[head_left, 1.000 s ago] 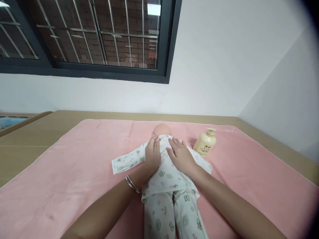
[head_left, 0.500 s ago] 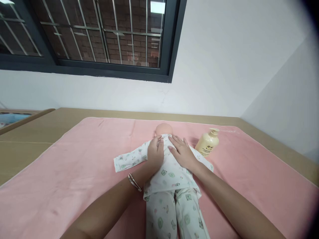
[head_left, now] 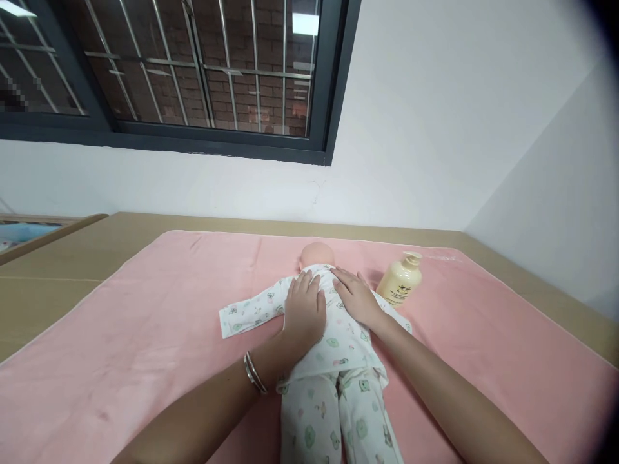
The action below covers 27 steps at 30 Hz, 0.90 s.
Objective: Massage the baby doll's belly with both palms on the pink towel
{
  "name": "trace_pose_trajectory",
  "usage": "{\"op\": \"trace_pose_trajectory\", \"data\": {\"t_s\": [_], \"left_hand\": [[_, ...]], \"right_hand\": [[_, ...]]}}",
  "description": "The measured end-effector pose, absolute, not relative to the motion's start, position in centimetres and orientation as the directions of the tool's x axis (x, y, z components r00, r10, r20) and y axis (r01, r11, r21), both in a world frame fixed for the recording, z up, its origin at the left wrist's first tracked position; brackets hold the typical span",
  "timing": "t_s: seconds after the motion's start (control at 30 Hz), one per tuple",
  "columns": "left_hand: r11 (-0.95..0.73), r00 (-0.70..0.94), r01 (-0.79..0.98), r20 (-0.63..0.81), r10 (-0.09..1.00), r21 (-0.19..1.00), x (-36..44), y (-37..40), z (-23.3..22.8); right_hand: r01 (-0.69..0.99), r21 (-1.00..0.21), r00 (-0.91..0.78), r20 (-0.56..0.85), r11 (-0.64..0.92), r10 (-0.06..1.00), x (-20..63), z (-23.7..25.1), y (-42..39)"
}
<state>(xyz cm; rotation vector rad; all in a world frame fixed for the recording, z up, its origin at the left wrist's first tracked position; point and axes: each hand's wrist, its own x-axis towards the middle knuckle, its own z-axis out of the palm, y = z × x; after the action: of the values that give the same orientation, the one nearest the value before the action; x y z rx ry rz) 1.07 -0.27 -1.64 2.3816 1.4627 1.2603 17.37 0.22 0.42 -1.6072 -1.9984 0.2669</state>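
Pink blanket [head_left: 145, 361], cream bottle [head_left: 399, 286], green-printed white pyjamas [head_left: 333, 399]

Both forearms are bare with no sleeves showing, the left hand [head_left: 304, 312] and right hand [head_left: 355, 298] wear no gloves, and thin silver bangles [head_left: 254, 372] circle the left wrist.

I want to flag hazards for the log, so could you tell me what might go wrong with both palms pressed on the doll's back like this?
The pump bottle stands upright on the pink towel close to the right hand; a sweep of that forearm might topple it. Both the left hand and the right lie flat on the doll, so sliding them could bunch its loose printed clothes. The bracelet might catch the fabric.
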Motion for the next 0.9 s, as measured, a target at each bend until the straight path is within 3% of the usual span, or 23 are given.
{"op": "trace_pose_trajectory", "data": {"t_s": [0.13, 0.27, 0.4, 0.63, 0.77, 0.9], "left_hand": [[-0.551, 0.207, 0.722, 0.630, 0.749, 0.418, 1.0, -1.6, -1.4], [-0.513, 0.173, 0.740, 0.614, 0.771, 0.435, 1.1, -1.9, -0.9], [-0.442, 0.138, 0.746, 0.534, 0.834, 0.498, 0.8, -0.7, -1.0], [-0.485, 0.266, 0.672, 0.429, 0.863, 0.560, -0.6, 2.4, -0.4], [-0.498, 0.256, 0.718, 0.480, 0.839, 0.487, -0.5, 1.8, -0.3], [-0.470, 0.226, 0.798, 0.536, 0.813, 0.377, 0.5, -0.7, -0.2]], "right_hand": [[0.831, -0.509, -0.094, 0.266, 0.223, 0.959, 17.6, 0.4, 0.6], [0.909, -0.340, -0.114, 0.348, 0.239, 0.931, 17.3, 1.1, -0.1], [0.897, -0.206, -0.265, 0.456, 0.390, 0.850, 16.4, 1.9, -1.4], [0.946, -0.174, -0.178, 0.425, 0.272, 0.888, 13.7, 1.3, -4.2], [0.939, -0.190, -0.183, 0.431, 0.287, 0.884, 13.2, 1.4, -4.5], [0.894, -0.332, -0.162, 0.388, 0.302, 0.907, 14.7, 1.6, -2.7]]}}
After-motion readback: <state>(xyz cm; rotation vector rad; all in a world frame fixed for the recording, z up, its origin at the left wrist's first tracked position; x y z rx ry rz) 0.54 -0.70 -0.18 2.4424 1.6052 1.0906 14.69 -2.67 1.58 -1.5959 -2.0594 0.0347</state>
